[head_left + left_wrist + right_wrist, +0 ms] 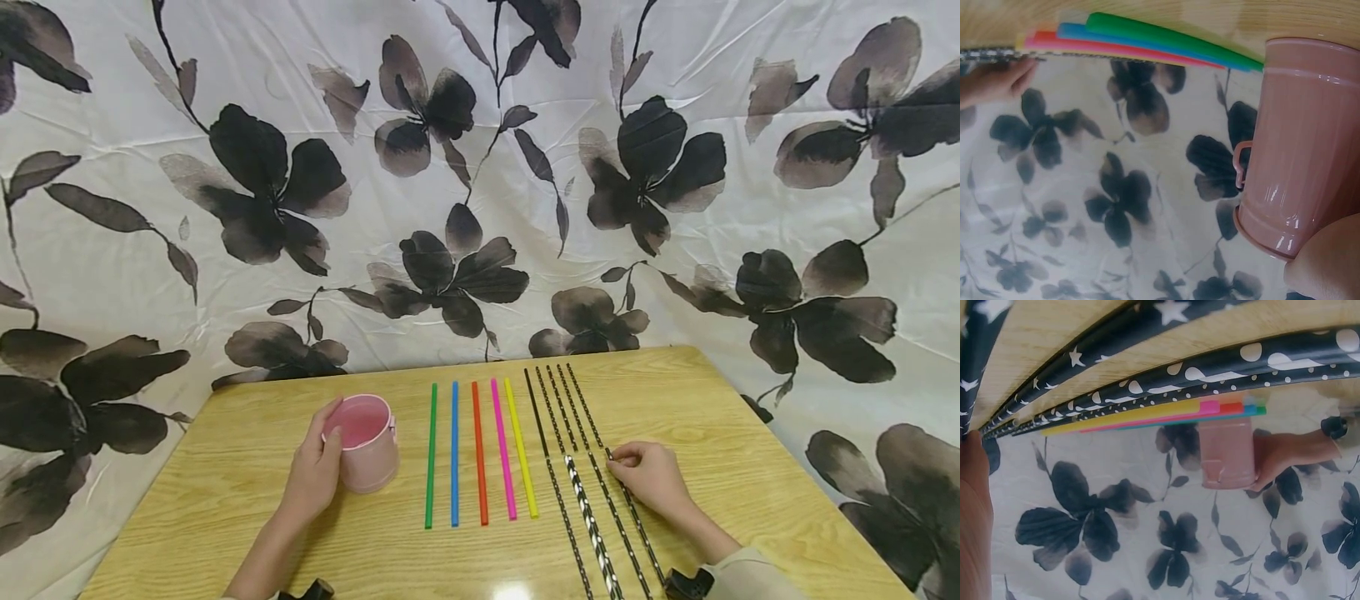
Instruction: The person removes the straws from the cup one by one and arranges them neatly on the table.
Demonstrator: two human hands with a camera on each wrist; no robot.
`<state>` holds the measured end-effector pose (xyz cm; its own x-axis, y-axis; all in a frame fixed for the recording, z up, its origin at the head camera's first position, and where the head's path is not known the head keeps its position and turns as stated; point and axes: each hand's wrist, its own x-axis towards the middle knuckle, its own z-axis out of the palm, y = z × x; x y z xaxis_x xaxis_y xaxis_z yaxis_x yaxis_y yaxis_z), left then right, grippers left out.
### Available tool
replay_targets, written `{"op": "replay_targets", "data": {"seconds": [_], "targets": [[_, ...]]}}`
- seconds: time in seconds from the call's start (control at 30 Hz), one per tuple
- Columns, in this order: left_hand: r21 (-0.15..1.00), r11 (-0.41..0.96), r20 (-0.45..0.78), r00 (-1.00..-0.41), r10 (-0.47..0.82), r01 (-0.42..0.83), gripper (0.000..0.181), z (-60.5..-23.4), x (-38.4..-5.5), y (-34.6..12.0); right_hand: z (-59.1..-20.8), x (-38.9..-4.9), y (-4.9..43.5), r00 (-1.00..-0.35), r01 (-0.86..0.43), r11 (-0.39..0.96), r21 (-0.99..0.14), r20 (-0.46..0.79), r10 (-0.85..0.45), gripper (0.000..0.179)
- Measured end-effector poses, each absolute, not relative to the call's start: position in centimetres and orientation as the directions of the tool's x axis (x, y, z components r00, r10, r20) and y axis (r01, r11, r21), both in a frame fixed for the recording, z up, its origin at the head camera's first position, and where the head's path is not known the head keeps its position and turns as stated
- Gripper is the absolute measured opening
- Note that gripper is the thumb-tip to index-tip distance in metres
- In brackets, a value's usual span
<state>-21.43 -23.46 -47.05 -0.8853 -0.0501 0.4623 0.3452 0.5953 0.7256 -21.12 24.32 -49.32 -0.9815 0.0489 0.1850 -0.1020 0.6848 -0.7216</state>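
Note:
My left hand (315, 467) grips a pink bucket (371, 468) at its left side, thumb near the rim. The bucket stands upright at the table's left, with a small handle loop (1241, 165) on its side. At the right, my right hand (651, 475) pinches the far end of a black straw with white stars (975, 362), the rightmost of the front row. Its fingertips are partly hidden in the right wrist view. To its left lie other black patterned straws, including a wider-looking one with bold white marks (588, 521).
Green (431, 454), blue (454, 454), red (480, 454), pink (504, 450) and yellow straws (521, 450) lie side by side mid-table. Several black straws (536, 414) form a back row. A floral cloth (555, 200) hangs behind the wooden table (757, 500).

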Motion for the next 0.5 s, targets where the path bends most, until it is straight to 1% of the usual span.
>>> {"op": "replay_targets", "data": {"seconds": [0.17, 0.5], "targets": [[0.729, 0.593, 0.465, -0.883, -0.062, 0.342, 0.04, -47.18, -21.49, -23.46, -49.23, -21.09, 24.21, -0.979, -0.116, 0.705, -0.7, 0.202, 0.039, 0.014], [0.727, 0.592, 0.465, -0.884, -0.05, 0.348, 0.041, -46.93, -21.29, -23.33, -49.26, -21.09, 23.99, -0.982, -0.094, 0.72, -0.687, 0.182, 0.045, 0.013]]}}
